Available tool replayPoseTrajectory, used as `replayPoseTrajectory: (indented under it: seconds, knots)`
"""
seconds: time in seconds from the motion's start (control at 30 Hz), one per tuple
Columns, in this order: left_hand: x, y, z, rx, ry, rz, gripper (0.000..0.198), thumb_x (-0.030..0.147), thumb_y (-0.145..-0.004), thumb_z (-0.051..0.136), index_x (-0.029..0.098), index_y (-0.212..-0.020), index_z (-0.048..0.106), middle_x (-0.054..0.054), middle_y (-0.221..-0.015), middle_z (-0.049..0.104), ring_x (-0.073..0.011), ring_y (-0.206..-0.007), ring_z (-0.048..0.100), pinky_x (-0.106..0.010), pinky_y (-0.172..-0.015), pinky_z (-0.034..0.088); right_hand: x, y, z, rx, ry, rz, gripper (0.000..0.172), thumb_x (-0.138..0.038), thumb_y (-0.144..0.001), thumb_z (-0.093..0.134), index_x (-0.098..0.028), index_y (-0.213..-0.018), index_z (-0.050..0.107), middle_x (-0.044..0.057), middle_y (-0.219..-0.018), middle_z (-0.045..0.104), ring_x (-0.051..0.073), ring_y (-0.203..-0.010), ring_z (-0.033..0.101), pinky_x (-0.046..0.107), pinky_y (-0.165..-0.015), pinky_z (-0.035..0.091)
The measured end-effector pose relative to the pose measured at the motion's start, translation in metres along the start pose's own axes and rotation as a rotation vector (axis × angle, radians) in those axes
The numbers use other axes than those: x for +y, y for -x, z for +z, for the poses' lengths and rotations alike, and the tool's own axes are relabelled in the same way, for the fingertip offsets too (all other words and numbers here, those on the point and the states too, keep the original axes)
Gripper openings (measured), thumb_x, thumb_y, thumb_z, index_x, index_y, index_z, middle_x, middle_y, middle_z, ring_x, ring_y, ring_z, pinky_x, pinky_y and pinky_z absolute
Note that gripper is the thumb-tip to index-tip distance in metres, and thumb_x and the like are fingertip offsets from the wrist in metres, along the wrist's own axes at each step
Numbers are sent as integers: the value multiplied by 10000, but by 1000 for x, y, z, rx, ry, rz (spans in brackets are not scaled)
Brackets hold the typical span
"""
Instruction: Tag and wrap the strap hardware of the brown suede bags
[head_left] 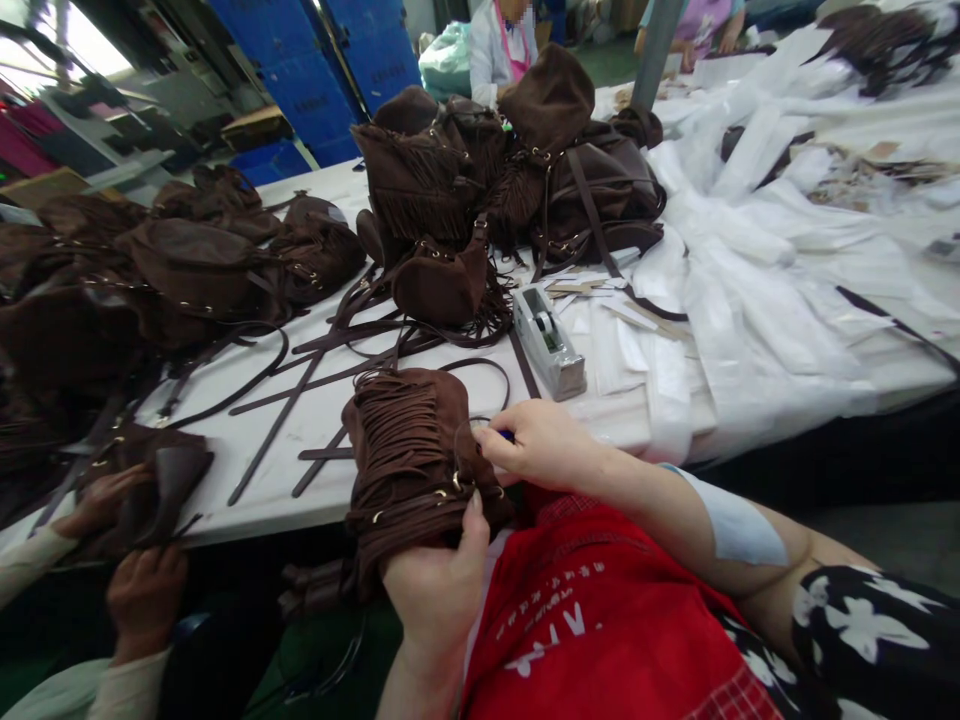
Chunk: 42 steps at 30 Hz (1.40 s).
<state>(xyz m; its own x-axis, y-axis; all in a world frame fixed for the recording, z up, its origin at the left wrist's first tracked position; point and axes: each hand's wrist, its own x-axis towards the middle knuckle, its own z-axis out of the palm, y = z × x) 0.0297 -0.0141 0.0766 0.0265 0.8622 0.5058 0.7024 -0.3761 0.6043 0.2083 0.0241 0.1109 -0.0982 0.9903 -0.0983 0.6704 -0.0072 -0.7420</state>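
Observation:
A dark brown fringed bag with gold-coloured eyelets is tilted over the table's front edge. My left hand grips its lower end, thumb on top beside the eyelets and fingers hidden beneath. At the bag's right side, my right hand is closed in a pinch, fingertips close to the brown material. A bit of something small and blue shows between those fingers; the rest is covered, so its kind is unclear.
A grey tape dispenser stands beyond my right hand. More fringed bags are piled behind, their straps spread across the white table. White wrapping sheets cover the right side. At left, a co-worker's hands handle another brown bag.

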Motion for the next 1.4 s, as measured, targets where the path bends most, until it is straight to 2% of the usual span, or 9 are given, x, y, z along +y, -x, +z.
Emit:
replayPoseTrajectory:
  seconds: [0.2, 0.5, 0.67, 0.8, 1.2, 1.4]
  knots:
    - [2, -2, -1, -1, -19, 27, 244, 325, -778, 713, 141, -938, 719, -110, -897, 748, -302, -960, 709, -501, -966, 514, -1, -2, 3, -24, 29, 9, 474, -465, -940, 446, -174, -714, 744, 16, -581, 590, 112, -537, 400, 268, -537, 216]
    - [4, -3, -4, -44, 13, 10, 260, 318, -791, 701, 138, -977, 721, -117, -955, 754, -298, -1005, 703, -508, -1027, 477, -2, -2, 4, -53, 22, -29, 490, -454, -954, 432, -162, -700, 731, 17, -579, 598, 104, -530, 420, 269, -533, 208]
    - [4, -3, -4, -20, 101, -83, 276, 288, -767, 726, 139, -998, 708, -105, -983, 750, -287, -1013, 700, -466, -1002, 507, 2, -4, 6, -37, 24, -36, 510, -482, -946, 431, -161, -682, 726, 19, -578, 585, 103, -526, 395, 272, -529, 200]
    - [2, -2, -4, -33, 177, -139, 309, 252, -767, 735, 148, -1054, 689, -99, -1050, 738, -278, -1062, 680, -472, -1035, 485, 5, -4, 8, -36, 3, -33, 499, -485, -945, 448, -163, -686, 726, 21, -575, 577, 109, -537, 413, 267, -530, 206]
    - [3, -3, -6, -28, 127, -112, 286, 271, -767, 740, 152, -1023, 697, -79, -954, 751, -275, -1018, 693, -458, -1010, 499, 0, -2, 8, -93, -48, -58, 500, -447, -956, 449, -153, -637, 699, 9, -546, 566, 105, -524, 417, 265, -534, 215]
    - [-3, -2, -8, -38, 141, -162, 300, 303, -772, 728, 173, -1040, 695, -89, -1042, 741, -292, -1080, 665, -505, -1083, 431, 11, -4, 7, -18, -84, -74, 522, -507, -973, 416, -150, -696, 677, 18, -626, 591, 114, -589, 464, 252, -569, 252]
